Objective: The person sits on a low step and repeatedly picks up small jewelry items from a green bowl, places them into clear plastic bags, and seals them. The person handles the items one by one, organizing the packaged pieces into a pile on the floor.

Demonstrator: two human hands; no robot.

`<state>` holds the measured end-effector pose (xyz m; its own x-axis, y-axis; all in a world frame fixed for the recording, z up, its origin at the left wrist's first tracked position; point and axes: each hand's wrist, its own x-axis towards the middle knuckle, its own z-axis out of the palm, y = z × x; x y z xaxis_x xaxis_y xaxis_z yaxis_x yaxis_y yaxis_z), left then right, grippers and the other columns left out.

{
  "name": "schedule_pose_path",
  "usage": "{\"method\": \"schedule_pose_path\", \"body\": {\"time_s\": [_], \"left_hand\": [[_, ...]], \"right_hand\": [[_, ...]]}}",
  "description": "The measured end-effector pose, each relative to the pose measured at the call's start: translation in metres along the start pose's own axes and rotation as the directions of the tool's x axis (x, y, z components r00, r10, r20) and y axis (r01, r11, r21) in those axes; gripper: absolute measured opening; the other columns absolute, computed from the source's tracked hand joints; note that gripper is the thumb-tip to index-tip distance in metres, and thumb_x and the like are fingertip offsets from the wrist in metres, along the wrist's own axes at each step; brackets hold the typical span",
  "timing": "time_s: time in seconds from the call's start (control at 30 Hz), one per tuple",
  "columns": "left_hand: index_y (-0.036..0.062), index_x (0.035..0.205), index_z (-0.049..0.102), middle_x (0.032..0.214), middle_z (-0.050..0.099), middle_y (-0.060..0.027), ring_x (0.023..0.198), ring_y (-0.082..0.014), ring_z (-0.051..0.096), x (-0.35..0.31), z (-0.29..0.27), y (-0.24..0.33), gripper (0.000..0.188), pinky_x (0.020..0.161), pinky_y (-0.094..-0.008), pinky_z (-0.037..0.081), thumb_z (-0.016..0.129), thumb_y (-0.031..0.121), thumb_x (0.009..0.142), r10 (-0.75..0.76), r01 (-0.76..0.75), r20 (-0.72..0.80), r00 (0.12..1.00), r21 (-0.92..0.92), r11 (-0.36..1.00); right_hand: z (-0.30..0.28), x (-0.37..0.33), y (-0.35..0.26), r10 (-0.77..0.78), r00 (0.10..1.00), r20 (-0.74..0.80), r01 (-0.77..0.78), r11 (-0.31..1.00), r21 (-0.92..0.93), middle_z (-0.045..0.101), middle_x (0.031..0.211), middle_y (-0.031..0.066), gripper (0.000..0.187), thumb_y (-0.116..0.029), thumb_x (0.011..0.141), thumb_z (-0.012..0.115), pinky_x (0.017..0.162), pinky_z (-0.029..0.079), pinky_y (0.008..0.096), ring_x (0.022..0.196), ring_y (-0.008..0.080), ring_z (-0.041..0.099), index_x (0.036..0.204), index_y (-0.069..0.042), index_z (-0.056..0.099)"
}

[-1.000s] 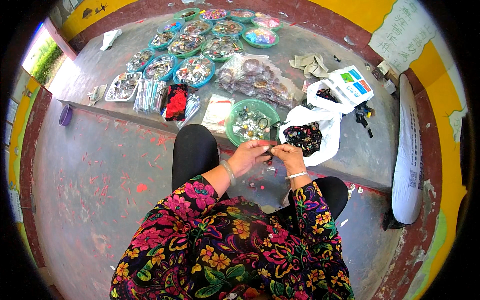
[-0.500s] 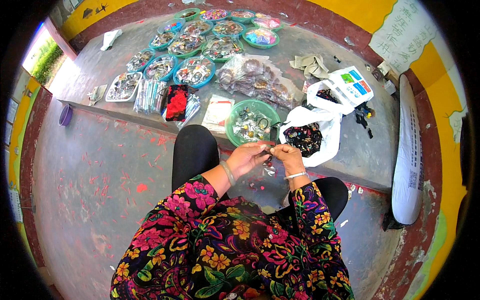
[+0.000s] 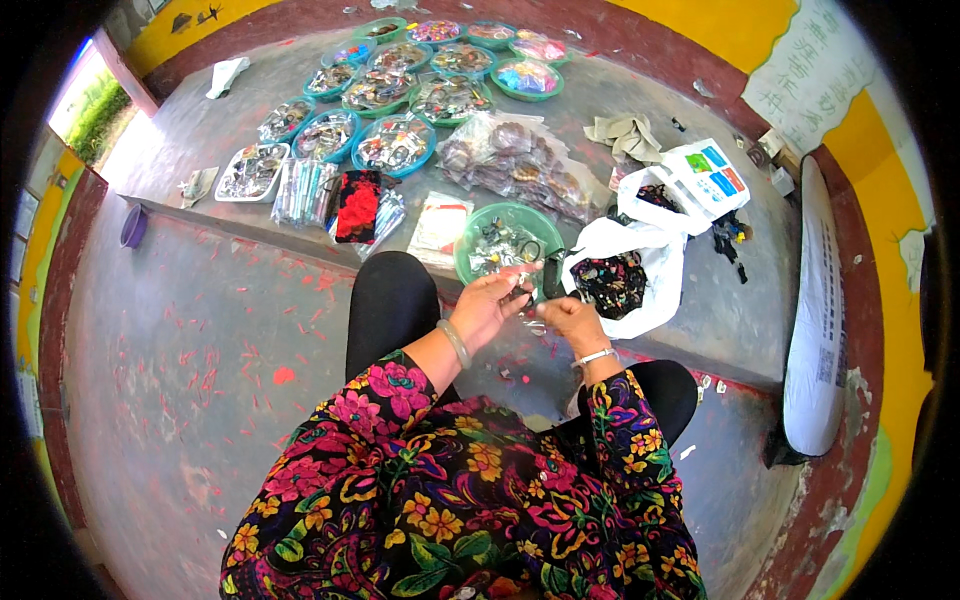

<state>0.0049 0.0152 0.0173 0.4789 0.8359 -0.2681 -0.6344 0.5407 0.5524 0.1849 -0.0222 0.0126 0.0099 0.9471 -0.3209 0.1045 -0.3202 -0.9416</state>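
My left hand [image 3: 488, 308] is at the near rim of a green plastic bowl [image 3: 462, 245], with a small dark item, perhaps a hair tie, held at its fingertips. Close by on its right, my right hand [image 3: 575, 324] has thumb and fingers pinched together; what they hold, if anything, is too small to make out. Small clear packets with dark and coloured pieces [image 3: 500, 250] lie inside the bowl. A dark strap-like piece [image 3: 553, 272] hangs over its right rim. Right of it, a white plastic bag [image 3: 655, 300] stands open, full of black hair ties with coloured beads [image 3: 608, 285].
Several basins of packaged trinkets [image 3: 393, 145] cover the raised concrete ledge [image 3: 300, 228]. Nearer are a white tray [image 3: 251, 172], a red-and-black pouch [image 3: 356, 207], flat packets [image 3: 438, 225] and a pile of clear bags [image 3: 520, 165]. A second white bag [image 3: 700, 180] adjoins the open one.
My hands have drawn apart a little. The left one has shifted up toward the bowl with the dark item, and a clear packet that hung below the fingers no longer shows there.
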Motion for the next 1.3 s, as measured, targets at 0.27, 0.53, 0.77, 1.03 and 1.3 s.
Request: {"method": "schedule_pose_path", "body": {"time_s": [0.27,0.53,0.77,1.03,1.3], "left_hand": [[-0.0023,0.105,0.053,0.107,0.056,-0.0069,0.079,-0.0101,0.058,0.002,-0.002,0.004,0.021,0.068,-0.0198,0.053,0.044,0.008,0.09,0.024,-0.032,-0.085,0.996,-0.094,0.995],[-0.004,0.118,0.046,0.094,0.059,-0.0076,0.08,-0.0114,0.06,0.004,-0.016,0.006,0.031,0.068,-0.0178,0.054,0.046,0.007,0.089,0.009,-0.034,-0.147,0.989,-0.169,0.985],[-0.0039,0.108,0.054,0.097,0.059,-0.008,0.086,-0.0146,0.058,-0.034,0.014,0.02,0.024,0.071,-0.0225,0.053,0.05,0.007,0.087,0.1,-0.095,-0.05,0.994,0.103,0.99],[-0.0052,0.101,0.056,0.096,0.059,-0.0096,0.082,-0.0151,0.06,-0.084,0.044,0.002,0.019,0.069,-0.0243,0.054,0.05,0.007,0.088,0.02,-0.014,-0.015,1.0,0.318,0.948],[-0.0012,0.096,0.056,0.092,0.058,-0.0065,0.08,-0.0139,0.059,-0.117,0.048,0.001,0.013,0.068,-0.0244,0.054,0.051,0.007,0.087,0.051,-0.059,0.033,0.998,0.283,0.957]], "right_hand": [[0.004,-0.008,-0.002,0.019,0.994,0.105,-0.013,0.998,-0.056,0.062,0.063,0.0053,0.019,-0.018,0.072,0.069,0.05,0.042,0.0214,0.053,0.0093,0.054,0.071,0.001,0.066],[0.014,-0.015,-0.002,-0.208,0.977,0.042,0.206,0.887,-0.412,0.063,0.064,0.0058,0.018,-0.019,0.071,0.068,0.052,0.043,0.0246,0.054,0.0095,0.056,0.072,-0.001,0.066],[0.018,-0.025,-0.012,-0.17,0.98,0.099,0.165,0.985,0.051,0.064,0.08,0.0032,0.025,-0.016,0.076,0.067,0.057,0.044,0.0232,0.068,0.0093,0.057,0.096,-0.002,0.062],[0.031,-0.068,-0.028,-0.224,0.974,-0.022,0.218,0.914,0.342,0.062,0.086,0.0021,0.016,-0.004,0.077,0.063,0.062,0.043,0.0193,0.072,0.0067,0.055,0.092,0.001,0.063],[0.053,-0.107,-0.048,-0.251,0.953,-0.17,0.294,0.9,0.321,0.063,0.078,0.0025,0.011,-0.001,0.077,0.062,0.061,0.044,0.019,0.067,0.0072,0.055,0.087,0.003,0.065]]}}
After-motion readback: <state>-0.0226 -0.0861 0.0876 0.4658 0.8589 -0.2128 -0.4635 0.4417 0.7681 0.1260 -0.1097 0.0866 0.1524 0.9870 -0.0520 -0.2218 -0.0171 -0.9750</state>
